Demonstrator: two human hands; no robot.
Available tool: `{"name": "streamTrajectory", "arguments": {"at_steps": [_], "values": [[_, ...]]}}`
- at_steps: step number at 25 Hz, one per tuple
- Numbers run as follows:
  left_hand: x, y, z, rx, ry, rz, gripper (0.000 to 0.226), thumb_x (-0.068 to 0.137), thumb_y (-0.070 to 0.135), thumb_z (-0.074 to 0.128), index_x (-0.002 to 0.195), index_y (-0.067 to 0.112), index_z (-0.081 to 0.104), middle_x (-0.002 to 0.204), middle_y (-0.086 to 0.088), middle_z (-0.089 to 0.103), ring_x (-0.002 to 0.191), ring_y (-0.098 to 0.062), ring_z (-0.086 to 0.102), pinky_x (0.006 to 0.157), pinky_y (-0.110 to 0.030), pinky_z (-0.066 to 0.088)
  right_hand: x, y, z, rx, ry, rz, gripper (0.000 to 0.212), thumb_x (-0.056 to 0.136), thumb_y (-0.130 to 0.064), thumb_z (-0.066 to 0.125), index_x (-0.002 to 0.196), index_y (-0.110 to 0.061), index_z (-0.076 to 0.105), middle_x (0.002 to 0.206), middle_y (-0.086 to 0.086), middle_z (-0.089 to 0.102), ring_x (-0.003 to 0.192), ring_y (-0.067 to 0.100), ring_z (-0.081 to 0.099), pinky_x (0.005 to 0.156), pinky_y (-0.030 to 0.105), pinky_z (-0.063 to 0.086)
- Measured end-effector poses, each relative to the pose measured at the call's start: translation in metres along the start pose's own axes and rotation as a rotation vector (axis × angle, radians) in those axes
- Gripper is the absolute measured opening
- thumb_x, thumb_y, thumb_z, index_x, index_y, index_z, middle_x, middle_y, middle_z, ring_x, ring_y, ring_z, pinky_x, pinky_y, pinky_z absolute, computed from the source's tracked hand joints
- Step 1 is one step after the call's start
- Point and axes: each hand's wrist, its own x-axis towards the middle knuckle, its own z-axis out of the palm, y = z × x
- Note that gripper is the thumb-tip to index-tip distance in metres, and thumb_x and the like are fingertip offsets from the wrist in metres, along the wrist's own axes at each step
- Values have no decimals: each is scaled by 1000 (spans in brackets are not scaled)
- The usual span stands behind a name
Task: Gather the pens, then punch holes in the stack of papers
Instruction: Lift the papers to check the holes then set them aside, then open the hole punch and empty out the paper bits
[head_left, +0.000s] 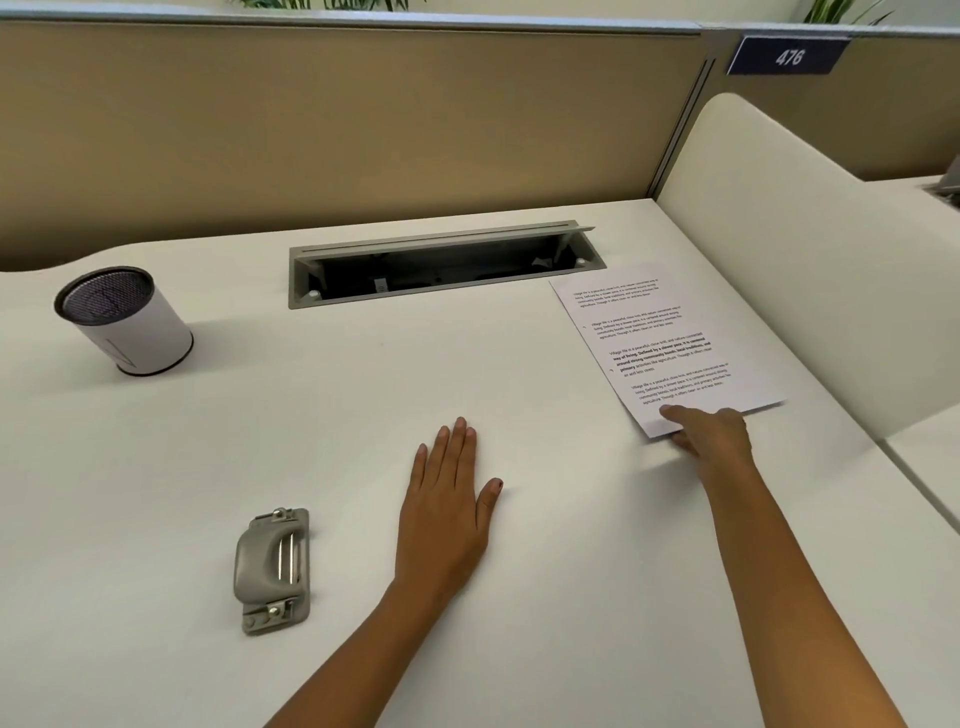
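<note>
Head view, only cam.

Left hand (447, 499): palm down on the pale desk (363, 395), mid-near. Grip spread, fingers straight, holding nothing.

Right hand (711, 434): reaches far-right to the stack of white printed papers (660, 348). Grip pinches the stack's near edge, thumb on top, fingers seem to be under it. That edge is blurred, so contact isn't fully clear. The rest of the stack lies flat on the desk, right side, just near of the open grey cable slot (447, 267).

Grey metal hole punch (272, 569): near-left on the desk, left of the left hand, not touched, well apart from the papers.

White cylindrical pen cup with black mesh rim (124, 319): far-left. No pens are visible loose on the desk or sticking out of the cup. Can't tell what's inside it.

Progress, as a judgement: the pen step looks finished, since no loose pens are in view. The punch step is only starting. Papers are gripped but not yet at the punch, and I can't see any holes. Left to do: bring the stack to the punch, slot the edge in, press.
</note>
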Motion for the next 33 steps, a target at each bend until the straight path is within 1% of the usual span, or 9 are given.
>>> {"name": "streamTrajectory", "arguments": {"at_steps": [6,9,12,14,18,21,24,30,33], "values": [[0,3,-5,52,-61,-6,65,98,49,21,152,17,3,160,6,-4,147,-11,-8,121,-33,-6,-58,11,15,-249,61,-123,66,84,-20,69,134,6,35,139,24,38,124,38,42,93,38,41],[-1,2,-17,-35,-150,0,62,100,46,21,152,21,-2,161,8,-7,146,-6,-12,119,-27,-11,-100,31,36,-310,78,-455,59,84,-11,68,134,1,39,133,22,40,119,36,39,89,33,37],[-16,2,-42,-320,-117,-86,56,100,44,24,151,25,13,158,15,8,138,14,-10,112,-11,-13,-138,53,59,-339,-14,-757,54,87,-14,65,135,-6,42,133,13,41,121,26,37,100,32,38],[-32,-2,-61,-390,-25,-107,47,101,36,30,147,27,28,154,17,23,138,15,3,114,-11,-7,-162,65,75,-367,-135,-862,54,92,-21,58,142,-14,38,145,5,35,134,17,28,109,26,28],[-61,-28,-99,-249,196,-196,39,92,4,53,129,17,56,134,0,57,125,-18,50,110,-20,23,-194,87,105,-531,-356,-1046,58,99,-38,40,152,-24,19,161,-9,9,149,7,0,120,24,4],[-81,-52,-122,-21,257,-391,36,85,4,61,120,13,62,120,-10,60,99,-32,57,88,-39,41,-204,95,123,-676,-431,-1141,61,100,-45,31,153,-22,13,162,-8,2,149,7,-7,121,26,-3],[-90,-71,-136,-63,187,-624,40,85,17,65,124,11,57,119,-15,56,104,-36,53,86,-46,42,-205,98,133,-795,-423,-1200,64,100,-46,29,153,-16,12,162,-3,5,150,12,-3,121,28,-4],[-94,-81,-138,-502,193,-858,22,89,25,63,106,11,65,88,0,69,76,-12,58,61,-19,39,-205,103,135,-864,-378,-1229,65,99,-49,22,153,-13,14,162,0,9,150,13,3,121,28,1],[-93,-87,-138,-621,178,-913,18,87,24,65,101,12,68,72,10,65,70,-11,63,55,-16,38,-206,102,135,-861,-375,-1224,64,100,-47,26,153,-13,17,162,1,11,150,12,5,122,29,3]]}}
